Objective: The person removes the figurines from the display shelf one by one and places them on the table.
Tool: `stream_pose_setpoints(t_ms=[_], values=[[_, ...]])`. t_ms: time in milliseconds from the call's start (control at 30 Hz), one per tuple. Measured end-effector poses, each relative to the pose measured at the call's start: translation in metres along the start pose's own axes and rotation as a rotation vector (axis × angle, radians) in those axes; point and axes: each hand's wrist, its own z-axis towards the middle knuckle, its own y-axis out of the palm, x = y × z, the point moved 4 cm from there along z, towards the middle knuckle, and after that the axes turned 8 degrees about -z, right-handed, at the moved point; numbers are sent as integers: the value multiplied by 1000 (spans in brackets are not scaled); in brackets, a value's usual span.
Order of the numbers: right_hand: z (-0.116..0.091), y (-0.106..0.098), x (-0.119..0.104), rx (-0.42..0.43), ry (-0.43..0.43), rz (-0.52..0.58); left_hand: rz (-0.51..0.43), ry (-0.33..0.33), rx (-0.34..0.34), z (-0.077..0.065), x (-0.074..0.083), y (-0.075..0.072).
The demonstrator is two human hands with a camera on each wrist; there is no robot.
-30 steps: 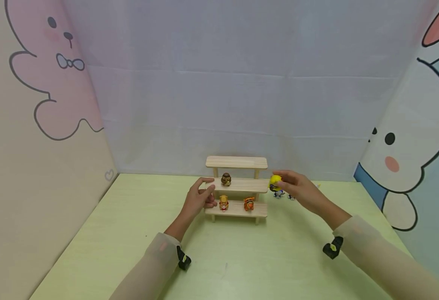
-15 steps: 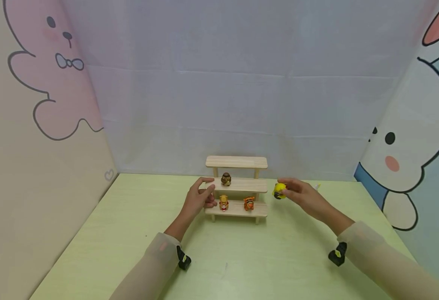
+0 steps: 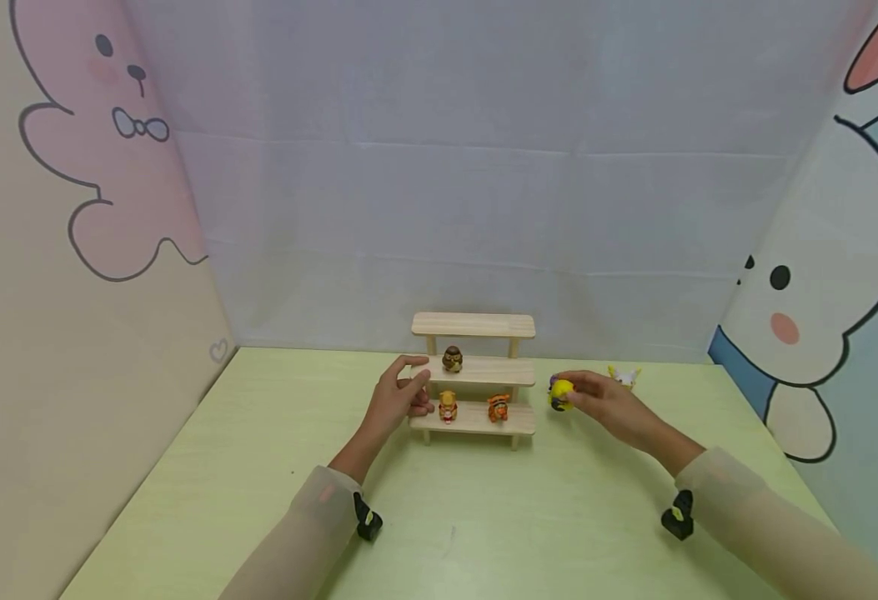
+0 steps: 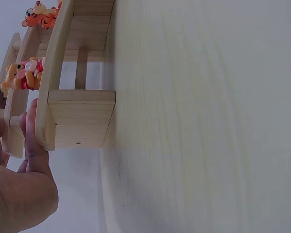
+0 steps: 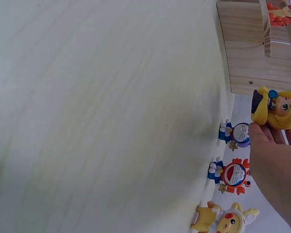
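At the left end of the tiered wooden display shelf (image 3: pixel 476 371), my left hand (image 3: pixel 401 392) grips the boards, with fingers on the middle and lowest tiers. My right hand (image 3: pixel 607 404) pinches a yellow-haired doll figurine (image 5: pixel 279 109) just right of the shelf. An owl figurine (image 3: pixel 452 359) stands on the middle tier. The lowest tier carries a Winnie the Pooh figurine (image 3: pixel 448 406) and a Tigger figurine (image 3: pixel 498 407). Beside the right hand, in the right wrist view, stand two Doraemon figurines, one purple-hooded (image 5: pixel 240 133) and one in a red crab hood (image 5: pixel 233 174).
A yellow-and-white eared figurine (image 3: pixel 623 377) stands behind the right hand. The pale table (image 3: pixel 439 517) meets a whitish cloth backdrop (image 3: pixel 408 208). Cartoon-printed panels close both sides, a pink bear (image 3: pixel 123 175) left and a white rabbit (image 3: pixel 829 300) right.
My right hand has lowered the yellow-haired figurine and shifted slightly right, away from the shelf's middle tier. The eared figurine behind it has come into sight. My left hand keeps its place.
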Motion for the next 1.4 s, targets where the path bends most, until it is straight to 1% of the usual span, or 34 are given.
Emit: stream_pose_setpoints(t_ms=[167, 333, 400, 500, 733, 933, 1100, 1200, 1300, 1400], values=[[2, 4, 13, -9, -6, 3, 1, 5, -2, 0, 0, 0], [2, 6, 20, -22, 1, 62, -1, 3, -1, 0, 1, 0], [2, 7, 21, -27, 4, 77, 2, 1, 0, -1, 1, 0], [0, 8, 21, -34, 0, 73, 2, 0, 3, -1, 1, 0], [0, 9, 24, -48, 12, 37, 6, -2, 7, -1, 1, 0], [0, 10, 26, -71, 3, 73, 3, -3, 7, 0, 0, 0], [-1, 10, 26, -76, 0, 78, 3, -2, 8, 0, 0, 0], [-2, 10, 25, -84, -18, 79, 6, 1, 6, 0, 0, 0], [-1, 10, 26, -83, -1, 91, 9, 1, 9, 0, 0, 0], [-1, 9, 26, -87, 5, 80, 8, 0, 11, 1, 0, 0]])
